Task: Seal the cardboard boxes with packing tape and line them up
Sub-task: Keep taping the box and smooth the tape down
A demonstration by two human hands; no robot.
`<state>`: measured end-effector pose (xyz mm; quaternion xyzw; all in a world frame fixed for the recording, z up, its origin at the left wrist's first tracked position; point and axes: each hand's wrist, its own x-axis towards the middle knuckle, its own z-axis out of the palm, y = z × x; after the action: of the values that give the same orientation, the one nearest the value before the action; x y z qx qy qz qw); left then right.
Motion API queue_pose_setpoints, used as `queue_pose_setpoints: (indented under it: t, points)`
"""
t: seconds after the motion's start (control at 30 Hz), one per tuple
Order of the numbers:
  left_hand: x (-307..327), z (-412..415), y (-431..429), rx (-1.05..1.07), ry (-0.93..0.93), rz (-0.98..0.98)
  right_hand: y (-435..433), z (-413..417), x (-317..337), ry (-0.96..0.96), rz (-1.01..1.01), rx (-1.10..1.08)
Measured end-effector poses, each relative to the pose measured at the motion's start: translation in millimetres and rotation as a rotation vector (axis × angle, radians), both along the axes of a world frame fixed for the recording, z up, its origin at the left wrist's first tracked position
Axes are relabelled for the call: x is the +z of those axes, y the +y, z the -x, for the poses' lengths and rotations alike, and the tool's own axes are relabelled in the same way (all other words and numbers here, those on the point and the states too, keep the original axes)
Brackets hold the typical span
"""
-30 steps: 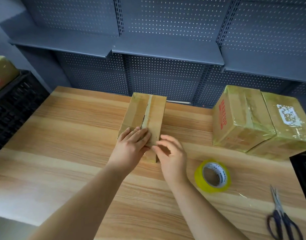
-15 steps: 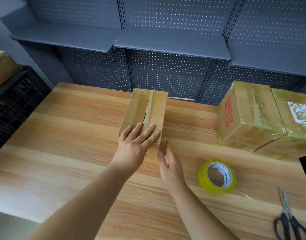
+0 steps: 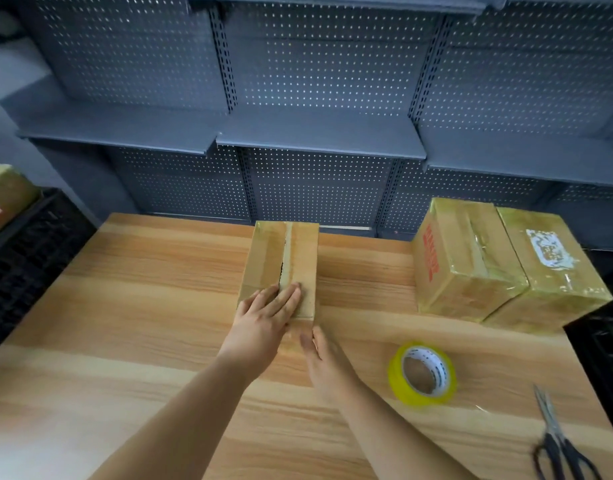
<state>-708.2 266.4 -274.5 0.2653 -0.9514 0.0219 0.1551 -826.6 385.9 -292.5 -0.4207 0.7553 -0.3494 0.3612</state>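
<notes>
At the far edge of the counter [image 3: 125, 323], about midway along it, lying lengthwise: the small cardboard box [image 3: 298, 251], with a strip of tape running down its top and a dark gap [image 3: 282, 268] showing along the seam beside that strip. Pressing flat on the near end of the lid with the left hand [image 3: 263, 320], fingers straight, gripping nothing. Standing edge-on at the near face of the box with the right hand [image 3: 324, 355], fingers straight as well, holding nothing; probably rubbing the tape end down onto that face, though not possible to tell for certain.

Risking a weak seal first of all: judging by that gap, tape likely sitting off the seam, catching one flap better than the other and lifting later. Risking wrinkles too, by rubbing one end while leaving the far length unpressed. Risking a shove as well: pushing on the near face of a light box already sitting at the far edge, possibly sliding it off toward the shelving unless bearing down firmly from above.

Lying toward the near right corner, both untouched: the yellow tape roll [image 3: 423, 372] and the scissors [image 3: 554, 441]. Standing at the far right corner: a sealed box with red lettering [image 3: 464, 258] touching a second sealed box with a torn white label [image 3: 547, 268], well apart from the small box, so lining up not yet done.
</notes>
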Motion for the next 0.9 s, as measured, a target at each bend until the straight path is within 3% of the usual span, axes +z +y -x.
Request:
queue_pose_setpoints:
  t: [0.07, 0.2, 0.33, 0.47, 0.5, 0.57, 0.63, 0.67, 0.77, 0.9]
  points:
    - [0.5, -3.2, -4.1, 0.005, -0.094, -0.003, 11.0, -0.9, -6.4, 0.068, -0.042, 0.009]
    - [2.1, -3.3, -5.7, -0.019, -0.117, 0.010, 3.9, 3.7, 18.5, 0.027, 0.123, -0.176]
    - [3.8, -3.4, -5.3, -0.057, -0.059, 0.010, -10.5, -9.6, 21.9, 0.464, 0.247, -0.155]
    - [6.3, -4.8, -1.5, -0.054, -0.044, 0.019, -7.2, -20.8, 5.7, 0.547, 0.390, -0.359]
    - [5.9, -5.9, -0.8, -0.061, -0.049, 0.014, -7.2, -22.5, 5.5, 0.505, 0.434, -0.424]
    - [8.9, -7.3, -1.2, -0.072, -0.068, -0.010, -6.4, -22.8, 18.6, 0.209, 0.489, -0.547]
    - [12.0, -5.7, -2.9, -0.069, -0.097, -0.030, -8.4, -14.0, 34.4, -0.220, 0.368, -0.517]
    - [13.3, -4.1, -2.5, -0.065, -0.114, -0.045, -9.0, -8.3, 37.4, -0.301, 0.249, -0.461]
    - [12.8, -0.1, -1.1, -0.064, -0.119, -0.092, -10.8, -12.2, 33.8, -0.120, 0.103, -0.324]
    - [11.9, 2.8, 5.7, -0.104, -0.104, -0.115, -0.1, -32.2, 12.6, 0.363, 0.291, -0.460]
